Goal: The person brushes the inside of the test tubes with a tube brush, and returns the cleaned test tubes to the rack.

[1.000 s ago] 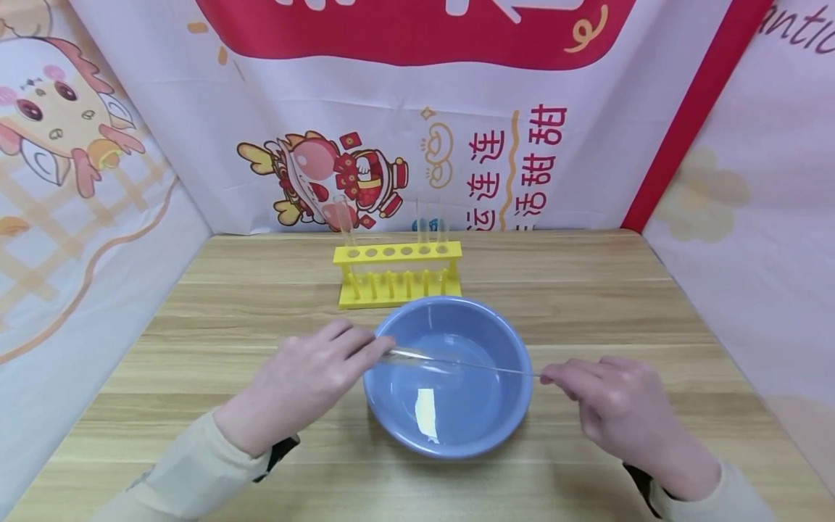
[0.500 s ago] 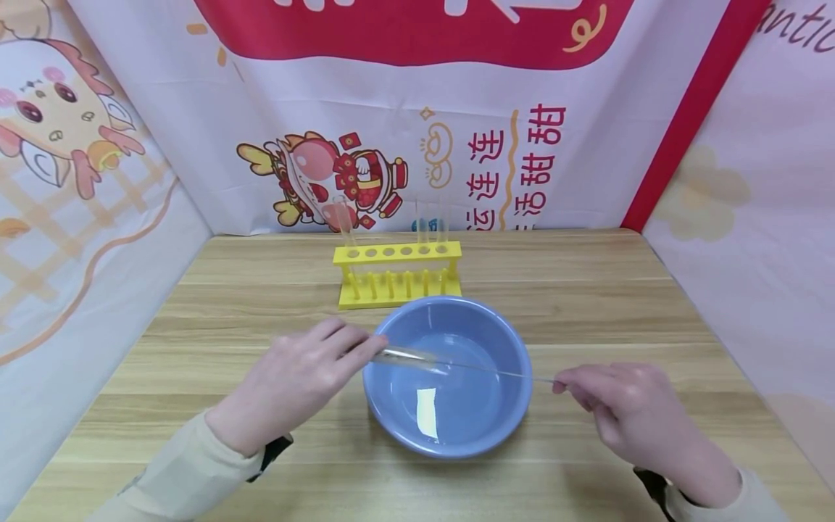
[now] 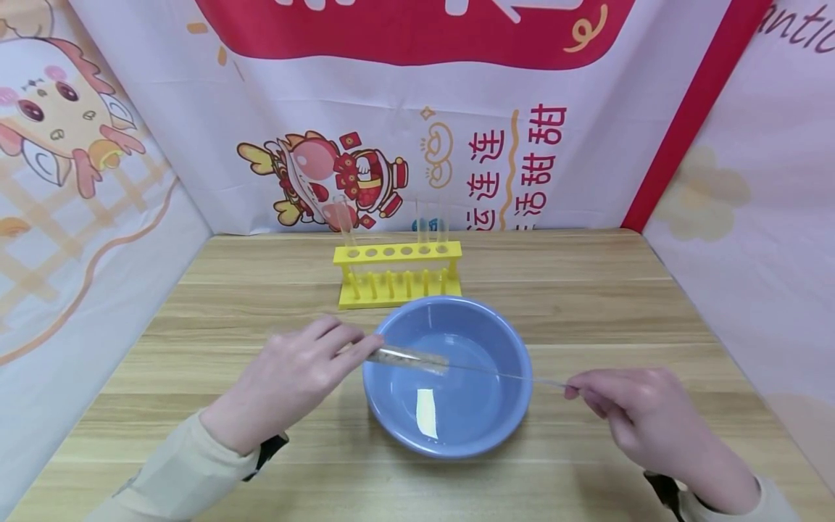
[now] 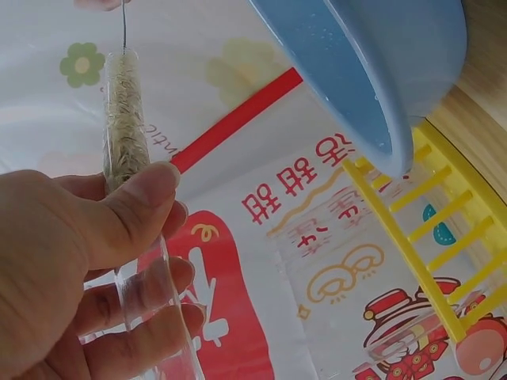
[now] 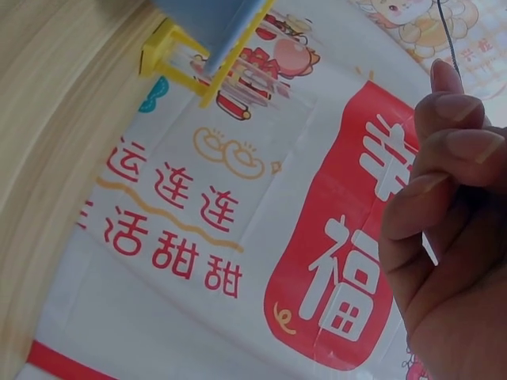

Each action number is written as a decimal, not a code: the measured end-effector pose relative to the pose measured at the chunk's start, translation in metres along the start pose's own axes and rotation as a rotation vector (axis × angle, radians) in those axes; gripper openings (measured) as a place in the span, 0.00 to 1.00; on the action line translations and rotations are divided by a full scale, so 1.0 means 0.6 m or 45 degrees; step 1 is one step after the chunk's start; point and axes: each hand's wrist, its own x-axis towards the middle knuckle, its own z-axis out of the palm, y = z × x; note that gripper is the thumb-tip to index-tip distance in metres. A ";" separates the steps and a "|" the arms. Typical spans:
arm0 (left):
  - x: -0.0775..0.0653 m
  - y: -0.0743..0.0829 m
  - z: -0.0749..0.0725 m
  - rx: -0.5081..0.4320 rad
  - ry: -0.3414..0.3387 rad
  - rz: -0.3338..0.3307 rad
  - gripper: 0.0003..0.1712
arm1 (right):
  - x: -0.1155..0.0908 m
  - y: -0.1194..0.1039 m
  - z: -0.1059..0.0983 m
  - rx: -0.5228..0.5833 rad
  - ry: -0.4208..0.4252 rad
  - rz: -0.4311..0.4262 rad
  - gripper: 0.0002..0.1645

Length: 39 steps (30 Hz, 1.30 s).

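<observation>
My left hand (image 3: 290, 384) grips a clear test tube (image 3: 391, 354) that lies nearly level over the blue basin (image 3: 479, 435). Thumb and curled fingers wrap the glass in the left wrist view. Pale bristles of a test tube brush (image 4: 124, 119) fill the mouth end of the tube. From that mouth the brush's thin wire handle (image 3: 505, 375) runs across the basin to my right hand (image 3: 642, 409), which pinches it beyond the basin's right side. In the right wrist view the fingers (image 5: 463, 146) are curled, with the wire rising from them.
Behind the basin stands a yellow test tube rack (image 3: 398, 254) with one clear tube (image 3: 343, 221) at its left end and two at its right. The wooden tabletop (image 3: 587, 290) is bordered by printed cloth walls (image 3: 587, 145) at the back and sides.
My right hand has moved right and slightly toward me, drawing the wire handle with it. The left hand has shifted a little left with the test tube, and bristles now show near its mouth.
</observation>
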 end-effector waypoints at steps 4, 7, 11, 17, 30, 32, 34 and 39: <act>-0.001 -0.001 -0.001 -0.007 0.006 0.003 0.27 | -0.004 0.001 -0.002 0.027 0.000 -0.003 0.22; -0.002 0.000 -0.002 -0.011 -0.003 -0.005 0.29 | -0.006 0.003 -0.003 0.032 0.014 -0.019 0.22; -0.002 0.002 -0.004 -0.015 -0.018 -0.018 0.31 | -0.008 0.002 -0.006 0.029 0.008 -0.011 0.22; -0.002 0.001 -0.006 -0.012 -0.024 -0.017 0.30 | -0.009 -0.002 -0.012 0.046 -0.042 0.035 0.23; -0.005 -0.003 -0.005 -0.003 0.004 -0.032 0.16 | 0.011 -0.026 -0.012 -0.189 0.203 -0.122 0.23; -0.005 -0.005 -0.005 -0.014 0.018 -0.036 0.14 | 0.024 -0.031 -0.010 -0.287 0.330 -0.246 0.20; -0.007 -0.006 -0.005 -0.032 0.027 -0.042 0.15 | 0.032 -0.032 -0.010 -0.397 0.440 -0.378 0.17; -0.006 -0.005 -0.009 -0.092 0.035 -0.061 0.21 | 0.033 -0.024 -0.010 -0.677 0.594 -0.617 0.16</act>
